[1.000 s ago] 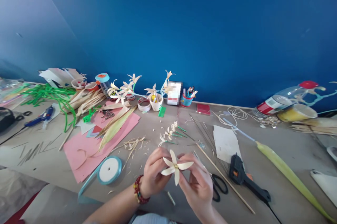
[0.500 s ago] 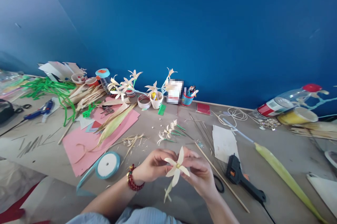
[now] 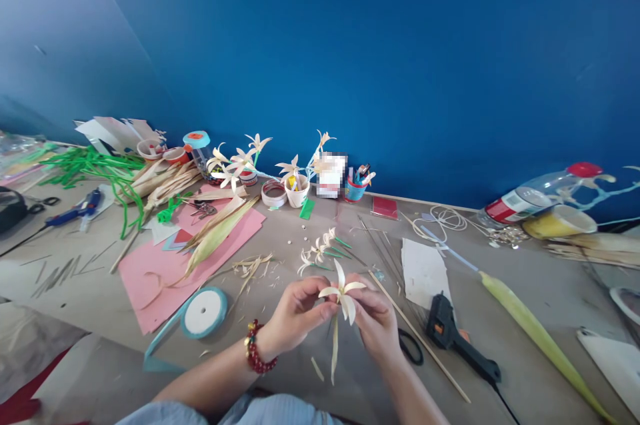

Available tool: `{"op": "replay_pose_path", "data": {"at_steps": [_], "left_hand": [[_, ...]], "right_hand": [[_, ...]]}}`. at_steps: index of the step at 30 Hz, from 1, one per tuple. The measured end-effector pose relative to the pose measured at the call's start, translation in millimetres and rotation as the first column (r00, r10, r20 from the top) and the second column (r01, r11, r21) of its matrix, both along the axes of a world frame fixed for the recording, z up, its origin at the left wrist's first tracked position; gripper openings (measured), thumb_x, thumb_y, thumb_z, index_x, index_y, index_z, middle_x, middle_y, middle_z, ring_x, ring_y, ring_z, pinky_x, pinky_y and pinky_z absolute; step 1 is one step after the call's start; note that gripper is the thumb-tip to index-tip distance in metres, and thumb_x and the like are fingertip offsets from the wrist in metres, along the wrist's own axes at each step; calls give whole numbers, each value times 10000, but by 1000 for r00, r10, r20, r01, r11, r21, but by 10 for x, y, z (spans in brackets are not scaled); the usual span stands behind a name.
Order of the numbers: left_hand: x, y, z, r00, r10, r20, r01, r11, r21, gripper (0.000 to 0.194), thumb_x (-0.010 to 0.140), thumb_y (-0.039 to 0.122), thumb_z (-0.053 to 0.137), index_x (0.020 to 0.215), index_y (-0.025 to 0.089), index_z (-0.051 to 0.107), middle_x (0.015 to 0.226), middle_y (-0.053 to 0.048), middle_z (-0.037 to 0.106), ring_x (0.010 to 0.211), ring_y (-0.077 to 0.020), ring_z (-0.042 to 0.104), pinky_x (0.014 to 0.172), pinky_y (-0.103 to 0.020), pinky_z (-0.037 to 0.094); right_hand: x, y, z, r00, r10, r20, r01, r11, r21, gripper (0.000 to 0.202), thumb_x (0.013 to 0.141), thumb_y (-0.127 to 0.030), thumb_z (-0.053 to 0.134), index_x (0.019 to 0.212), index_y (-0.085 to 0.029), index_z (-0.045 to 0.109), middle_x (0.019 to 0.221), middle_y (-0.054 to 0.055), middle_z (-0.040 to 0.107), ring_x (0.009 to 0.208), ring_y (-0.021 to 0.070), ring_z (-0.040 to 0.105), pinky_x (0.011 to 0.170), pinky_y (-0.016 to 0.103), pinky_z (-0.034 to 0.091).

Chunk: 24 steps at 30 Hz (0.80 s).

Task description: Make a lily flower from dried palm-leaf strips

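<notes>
A cream-coloured craft flower [image 3: 341,293] with narrow petals is held up between both hands, low in the middle of the view. My left hand [image 3: 300,315], with a red bead bracelet [image 3: 257,348] at its wrist, pinches it from the left side. My right hand [image 3: 377,322] has its fingers closed around the flower from the right; the petals partly cover these fingertips. A pale husk strip [image 3: 335,352] hangs below the flower. Several small white flowers [image 3: 319,250] with green stems lie just beyond my hands.
To the right lie a black glue gun [image 3: 457,338], a thin wooden stick [image 3: 425,345], scissors [image 3: 411,346] and a long green husk [image 3: 535,328]. On the left are a roll of blue tape [image 3: 204,312] and pink paper [image 3: 145,278]. Cups, flowers and a bottle [image 3: 560,182] line the wall.
The flower has turned and tipped upward between my fingers, so its petals point differently. The hanging strip now drops straighter, and a small loose piece shows beside it.
</notes>
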<state>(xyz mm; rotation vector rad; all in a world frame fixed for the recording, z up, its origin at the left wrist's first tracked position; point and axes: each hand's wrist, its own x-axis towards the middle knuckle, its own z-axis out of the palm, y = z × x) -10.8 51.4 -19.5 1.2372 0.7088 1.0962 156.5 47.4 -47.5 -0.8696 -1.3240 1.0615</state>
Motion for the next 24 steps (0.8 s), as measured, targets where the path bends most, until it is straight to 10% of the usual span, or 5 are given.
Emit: {"op": "replay_pose_path", "data": {"at_steps": [10, 24], "left_hand": [[34, -20, 24, 895, 324, -307, -195, 902, 386, 101, 841, 135, 587, 759, 174, 630, 716, -19, 621, 663, -139, 560, 659, -245, 457], [35, -14, -58, 918, 357, -176, -209, 809, 549, 90, 860, 118, 591, 848, 179, 656, 780, -70, 688, 755, -183, 641, 702, -299, 525]], "right_hand": [[-72, -104, 109, 944, -227, 241, 196, 969, 148, 81, 887, -223, 610, 853, -206, 682, 820, 62, 653, 762, 203, 626, 650, 310, 510], [-117, -176, 27, 928, -308, 209, 278, 947, 160, 103, 864, -209, 634, 800, -208, 715, 756, 51, 677, 663, 182, 615, 573, 274, 504]]}}
